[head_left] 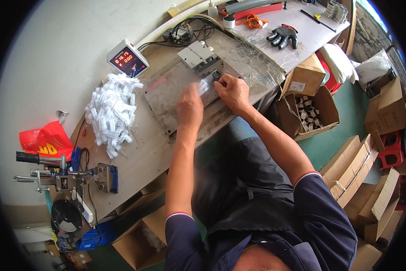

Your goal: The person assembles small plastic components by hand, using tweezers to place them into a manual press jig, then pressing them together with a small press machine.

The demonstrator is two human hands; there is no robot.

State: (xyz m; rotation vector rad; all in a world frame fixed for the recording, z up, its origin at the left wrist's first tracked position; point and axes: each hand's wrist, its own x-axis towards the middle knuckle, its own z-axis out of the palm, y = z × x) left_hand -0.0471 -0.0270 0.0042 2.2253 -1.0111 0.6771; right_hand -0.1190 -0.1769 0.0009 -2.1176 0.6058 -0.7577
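Observation:
At the metal fixture (197,56) on the flat metal plate (166,97), both my hands work close together. My left hand (190,105) is smeared by motion, its fingers curled around one end of a small white-bristled brush (204,86). Just right of it, my right hand (233,92) is closed, thumb and finger pinched at a small dark block (217,75) beside the fixture. Whatever lies between those fingertips is hidden. To the left, a heap of white-bristled wire brushes (112,110) lies on the table.
A counter box with a red display (129,59) stands behind the heap. A hand-lever clamp tool (67,176) and a red bag (47,140) are at the left. A black-coated glove (283,37) lies far right. An open carton (318,126) of curved pieces stands right of the table.

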